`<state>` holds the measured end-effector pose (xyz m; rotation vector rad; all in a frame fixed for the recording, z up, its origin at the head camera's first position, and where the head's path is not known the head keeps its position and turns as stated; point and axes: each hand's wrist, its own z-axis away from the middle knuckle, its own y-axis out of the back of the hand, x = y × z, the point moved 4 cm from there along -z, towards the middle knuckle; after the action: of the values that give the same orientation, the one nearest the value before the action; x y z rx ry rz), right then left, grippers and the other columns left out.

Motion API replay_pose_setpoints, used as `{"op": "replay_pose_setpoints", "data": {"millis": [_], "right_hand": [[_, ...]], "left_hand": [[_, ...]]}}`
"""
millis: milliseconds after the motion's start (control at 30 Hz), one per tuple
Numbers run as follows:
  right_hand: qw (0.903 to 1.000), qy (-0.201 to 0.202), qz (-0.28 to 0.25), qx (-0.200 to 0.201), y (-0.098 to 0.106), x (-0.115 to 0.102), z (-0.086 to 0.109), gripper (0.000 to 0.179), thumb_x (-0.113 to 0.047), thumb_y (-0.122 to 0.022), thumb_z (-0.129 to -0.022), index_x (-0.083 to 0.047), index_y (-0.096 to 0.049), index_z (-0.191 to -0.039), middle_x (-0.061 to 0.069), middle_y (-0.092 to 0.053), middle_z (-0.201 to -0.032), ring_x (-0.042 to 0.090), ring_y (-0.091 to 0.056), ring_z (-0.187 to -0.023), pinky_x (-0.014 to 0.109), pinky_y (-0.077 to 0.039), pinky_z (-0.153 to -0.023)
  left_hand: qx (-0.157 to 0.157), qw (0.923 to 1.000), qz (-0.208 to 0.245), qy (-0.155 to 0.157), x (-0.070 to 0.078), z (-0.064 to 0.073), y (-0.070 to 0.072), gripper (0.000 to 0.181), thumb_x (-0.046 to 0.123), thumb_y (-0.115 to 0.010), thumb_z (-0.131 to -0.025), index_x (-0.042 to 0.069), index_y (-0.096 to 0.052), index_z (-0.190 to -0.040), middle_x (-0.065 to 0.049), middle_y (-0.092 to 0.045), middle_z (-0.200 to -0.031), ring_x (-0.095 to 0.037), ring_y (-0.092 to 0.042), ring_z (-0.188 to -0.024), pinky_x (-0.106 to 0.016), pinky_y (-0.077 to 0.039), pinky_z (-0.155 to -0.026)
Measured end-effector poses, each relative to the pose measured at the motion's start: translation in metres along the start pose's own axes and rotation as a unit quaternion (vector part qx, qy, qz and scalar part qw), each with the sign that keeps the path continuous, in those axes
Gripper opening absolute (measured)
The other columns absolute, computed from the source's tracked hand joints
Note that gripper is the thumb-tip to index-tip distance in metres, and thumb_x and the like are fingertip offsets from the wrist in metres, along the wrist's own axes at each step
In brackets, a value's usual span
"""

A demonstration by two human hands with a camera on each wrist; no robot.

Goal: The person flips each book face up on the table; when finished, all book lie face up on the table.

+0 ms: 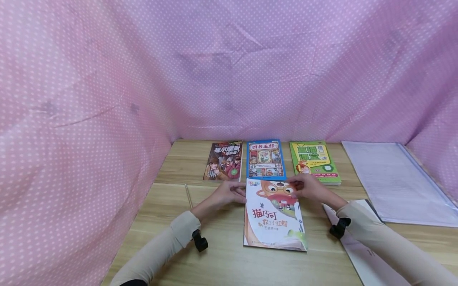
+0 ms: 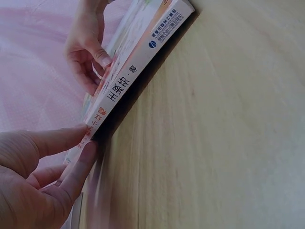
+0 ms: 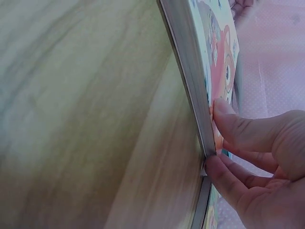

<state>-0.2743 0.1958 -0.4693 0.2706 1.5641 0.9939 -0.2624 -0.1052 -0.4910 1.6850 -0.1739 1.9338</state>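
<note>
A white picture book [image 1: 273,222] with a cartoon animal face in glasses lies between my hands, cover up. My left hand [image 1: 230,193] holds its spine near the top left corner, fingertips right at the edge. At the top right corner, my right hand [image 1: 312,188] pinches the book, its thumb [image 3: 228,117] on the cover and a finger under the edge. The left wrist view shows the book's printed spine [image 2: 128,78] with a dark shadow beneath it. Just beyond the book's top edge is a blue-bordered book [image 1: 265,161].
In the back row are a dark detective-themed book [image 1: 223,161] and a green book [image 1: 315,163]. A translucent plastic sheet or folder [image 1: 397,178] lies at the right. A pale flat book or pad [image 1: 361,242] is partly under my right forearm. A thin stick [image 1: 188,196] lies left. Pink dotted cloth [image 1: 229,79] surrounds the table.
</note>
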Motion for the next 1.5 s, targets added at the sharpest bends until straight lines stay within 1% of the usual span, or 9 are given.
{"op": "replay_pose_setpoints", "data": {"millis": [100,200,367,467,667,800,933,1233,1500], "right_hand": [[0.9999,-0.011,-0.005,0.003,-0.001,0.0016,-0.0008,0.048,-0.007,-0.082,-0.084,0.004,-0.067,-0.128,0.016,-0.07,-0.115,0.022,-0.062,-0.096,0.04,-0.06,-0.088],[0.9999,-0.009,-0.01,0.004,-0.0017,0.0018,-0.0012,0.048,-0.007,-0.082,-0.085,0.005,-0.066,-0.128,0.018,-0.069,-0.117,0.024,-0.064,-0.099,0.044,-0.06,-0.091],[0.9996,-0.018,-0.019,0.009,-0.0013,0.0008,-0.001,0.047,-0.006,-0.082,-0.084,0.005,-0.066,-0.128,0.019,-0.068,-0.118,0.025,-0.065,-0.1,0.045,-0.06,-0.092],[0.9995,-0.021,-0.02,0.01,-0.0012,-0.0003,-0.0008,0.047,-0.006,-0.082,-0.084,0.005,-0.066,-0.128,0.019,-0.068,-0.118,0.025,-0.064,-0.1,0.043,-0.06,-0.091],[0.9991,-0.028,-0.028,0.015,-0.0023,-0.003,0.0001,0.045,-0.006,-0.083,-0.083,0.004,-0.067,-0.124,0.02,-0.067,-0.117,0.026,-0.063,-0.099,0.039,-0.059,-0.089],[0.9988,-0.03,-0.032,0.021,-0.0022,-0.0033,-0.0002,0.043,-0.005,-0.082,-0.084,0.004,-0.067,-0.123,0.021,-0.066,-0.118,0.028,-0.064,-0.102,0.043,-0.06,-0.091],[0.9988,-0.028,-0.03,0.025,-0.0016,-0.0035,-0.0014,0.041,-0.005,-0.082,-0.084,0.004,-0.067,-0.121,0.022,-0.067,-0.118,0.027,-0.064,-0.101,0.043,-0.06,-0.091],[0.9985,-0.027,-0.034,0.033,0.0015,-0.0025,-0.0051,0.039,-0.002,-0.082,-0.082,0.005,-0.067,-0.117,0.022,-0.067,-0.114,0.029,-0.065,-0.101,0.044,-0.06,-0.089],[0.9985,-0.031,-0.035,0.027,-0.0015,-0.0018,-0.0059,0.036,0.0,-0.081,-0.083,0.006,-0.067,-0.115,0.022,-0.068,-0.113,0.027,-0.064,-0.099,0.041,-0.06,-0.087]], "left_hand": [[0.003,1.0,-0.008,0.003,-0.0006,0.0003,0.0001,0.061,-0.004,-0.078,-0.083,-0.006,-0.056,-0.141,-0.016,-0.074,-0.1,-0.013,-0.071,-0.083,-0.024,-0.06,-0.078],[0.003,0.9999,-0.016,0.004,-0.0006,0.0003,0.0004,0.061,-0.004,-0.078,-0.084,-0.006,-0.056,-0.14,-0.016,-0.074,-0.099,-0.013,-0.07,-0.084,-0.023,-0.059,-0.077],[0.008,0.9994,-0.031,0.008,-0.002,-0.0021,0.0016,0.06,-0.002,-0.079,-0.083,-0.003,-0.059,-0.139,-0.014,-0.073,-0.099,-0.013,-0.068,-0.084,-0.021,-0.056,-0.076],[0.015,0.9991,-0.035,0.017,-0.0029,-0.003,0.0027,0.059,-0.001,-0.08,-0.082,-0.001,-0.061,-0.138,-0.013,-0.073,-0.099,-0.013,-0.066,-0.085,-0.021,-0.055,-0.077],[0.025,0.9987,-0.028,0.036,-0.0048,-0.0019,0.0032,0.06,-0.001,-0.082,-0.08,0.0,-0.062,-0.137,-0.012,-0.072,-0.1,-0.014,-0.065,-0.086,-0.022,-0.056,-0.076],[0.028,0.9991,-0.021,0.025,-0.0059,-0.0028,0.0025,0.06,-0.003,-0.081,-0.08,-0.001,-0.061,-0.137,-0.014,-0.072,-0.099,-0.014,-0.064,-0.082,-0.021,-0.055,-0.071],[0.03,0.9994,-0.014,0.014,-0.006,-0.0046,0.0019,0.059,-0.004,-0.08,-0.081,-0.002,-0.061,-0.137,-0.016,-0.072,-0.098,-0.013,-0.065,-0.079,-0.021,-0.055,-0.068],[0.037,0.9987,-0.004,0.033,-0.0022,-0.0063,0.0026,0.059,-0.005,-0.079,-0.082,-0.002,-0.061,-0.138,-0.014,-0.071,-0.1,-0.014,-0.068,-0.08,-0.022,-0.059,-0.071],[0.038,0.9982,0.005,0.045,-0.007,-0.008,0.0015,0.058,-0.007,-0.078,-0.082,-0.003,-0.061,-0.137,-0.015,-0.072,-0.1,-0.013,-0.07,-0.079,-0.025,-0.061,-0.074]]}}
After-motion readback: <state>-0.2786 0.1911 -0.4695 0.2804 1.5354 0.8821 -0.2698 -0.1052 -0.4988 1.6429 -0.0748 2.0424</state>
